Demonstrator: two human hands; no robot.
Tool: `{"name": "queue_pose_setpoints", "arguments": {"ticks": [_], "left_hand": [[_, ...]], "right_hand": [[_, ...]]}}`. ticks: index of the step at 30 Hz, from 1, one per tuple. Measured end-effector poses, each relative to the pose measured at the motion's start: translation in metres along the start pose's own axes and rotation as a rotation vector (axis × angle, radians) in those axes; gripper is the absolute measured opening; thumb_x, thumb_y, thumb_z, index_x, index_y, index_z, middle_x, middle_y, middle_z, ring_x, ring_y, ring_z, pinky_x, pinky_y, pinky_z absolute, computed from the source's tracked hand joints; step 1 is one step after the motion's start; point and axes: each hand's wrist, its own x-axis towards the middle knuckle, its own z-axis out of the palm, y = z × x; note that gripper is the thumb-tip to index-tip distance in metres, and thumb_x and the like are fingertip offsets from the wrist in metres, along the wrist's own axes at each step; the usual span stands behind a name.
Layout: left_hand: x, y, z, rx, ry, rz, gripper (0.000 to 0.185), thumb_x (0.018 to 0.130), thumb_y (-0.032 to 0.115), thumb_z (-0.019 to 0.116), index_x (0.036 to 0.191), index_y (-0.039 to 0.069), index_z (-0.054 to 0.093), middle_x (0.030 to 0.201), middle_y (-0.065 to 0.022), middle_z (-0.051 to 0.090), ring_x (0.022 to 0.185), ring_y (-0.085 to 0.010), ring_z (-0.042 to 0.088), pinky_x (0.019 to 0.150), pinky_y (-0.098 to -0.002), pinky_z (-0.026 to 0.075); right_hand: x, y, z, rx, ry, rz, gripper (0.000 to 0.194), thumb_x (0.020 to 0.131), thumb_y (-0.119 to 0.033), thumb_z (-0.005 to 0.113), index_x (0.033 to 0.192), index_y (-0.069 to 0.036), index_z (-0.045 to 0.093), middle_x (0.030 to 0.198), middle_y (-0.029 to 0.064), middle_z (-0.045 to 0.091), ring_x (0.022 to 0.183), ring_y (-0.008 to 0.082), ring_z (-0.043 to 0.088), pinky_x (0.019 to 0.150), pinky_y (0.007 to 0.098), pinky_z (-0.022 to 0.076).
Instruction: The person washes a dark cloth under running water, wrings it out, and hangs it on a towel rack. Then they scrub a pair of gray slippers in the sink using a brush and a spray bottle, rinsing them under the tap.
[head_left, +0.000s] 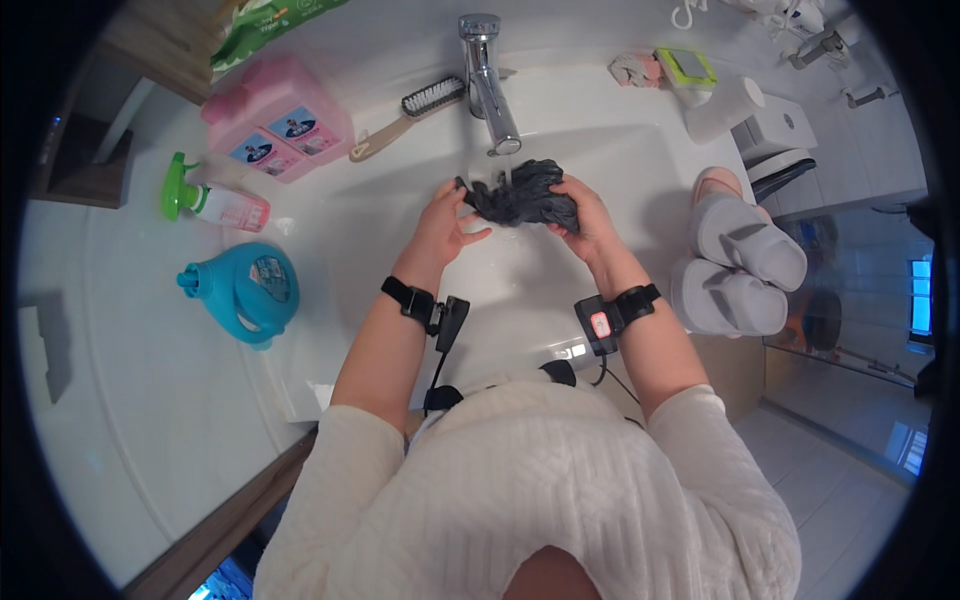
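A bunched dark grey cloth is stretched between my two hands, just below the spout of a chrome faucet. My left hand pinches its narrow end between thumb and finger, the other fingers spread. Around the thicker right end, the fingers of my right hand are closed. Water runs from the spout onto the cloth, which looks wet. Beneath both hands lies the white sink basin. What kind of garment or rag the cloth is, I cannot tell.
Left of the basin stand a blue detergent bottle, a green-topped spray bottle and pink jugs. A scrub brush lies beside the faucet. Grey slippers rest at the right edge, below a white bottle and a yellow-green box.
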Motion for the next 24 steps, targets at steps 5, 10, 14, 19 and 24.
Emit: {"name": "queue_pose_setpoints", "arguments": {"ticks": [5, 10, 14, 19, 24], "left_hand": [[-0.013, -0.001, 0.025, -0.045, -0.162, -0.094, 0.073, 0.091, 0.062, 0.058, 0.142, 0.014, 0.040, 0.137, -0.0122, 0.051, 0.124, -0.0309, 0.053, 0.099, -0.0536, 0.046], [-0.004, -0.002, 0.034, 0.042, -0.060, 0.064, 0.065, 0.091, 0.054, 0.064, 0.124, -0.002, 0.055, 0.116, -0.0118, 0.063, 0.104, -0.0184, 0.064, 0.090, -0.0341, 0.053], [-0.003, 0.001, 0.033, -0.202, 0.045, 0.119, 0.054, 0.094, 0.046, 0.063, 0.118, -0.003, 0.059, 0.114, -0.0119, 0.065, 0.101, -0.0217, 0.066, 0.089, -0.0379, 0.055], [-0.005, -0.005, 0.033, -0.318, -0.064, 0.043, 0.049, 0.098, 0.049, 0.055, 0.119, 0.005, 0.060, 0.120, -0.0081, 0.065, 0.110, -0.0225, 0.063, 0.100, -0.0393, 0.049], [-0.001, -0.006, 0.022, -0.077, -0.117, -0.061, 0.058, 0.099, 0.058, 0.042, 0.132, 0.012, 0.055, 0.132, -0.0069, 0.059, 0.122, -0.0242, 0.057, 0.105, -0.0437, 0.045]], "right_hand": [[-0.004, -0.012, 0.021, -0.164, -0.036, 0.060, 0.038, 0.083, -0.013, 0.063, 0.119, -0.001, 0.058, 0.096, 0.0072, 0.066, 0.080, 0.0153, 0.066, 0.066, 0.0272, 0.0543], [0.000, -0.018, 0.024, -0.177, -0.089, 0.110, 0.055, 0.079, -0.013, 0.074, 0.128, -0.006, 0.049, 0.106, 0.0082, 0.064, 0.091, 0.0176, 0.065, 0.079, 0.0299, 0.0538], [0.015, -0.010, -0.006, -0.327, 0.005, 0.018, 0.044, 0.087, -0.018, 0.069, 0.127, -0.010, 0.053, 0.113, 0.0073, 0.063, 0.095, 0.0173, 0.063, 0.079, 0.0306, 0.0532], [0.012, 0.002, 0.023, -0.003, 0.009, 0.203, 0.041, 0.094, -0.029, 0.061, 0.131, -0.013, 0.053, 0.120, 0.0045, 0.060, 0.101, 0.0169, 0.062, 0.077, 0.0318, 0.0538], [0.025, 0.013, 0.022, -0.277, 0.041, -0.136, 0.042, 0.092, -0.021, 0.065, 0.131, -0.010, 0.054, 0.109, 0.0051, 0.066, 0.096, 0.0164, 0.065, 0.082, 0.0309, 0.0535]]}}
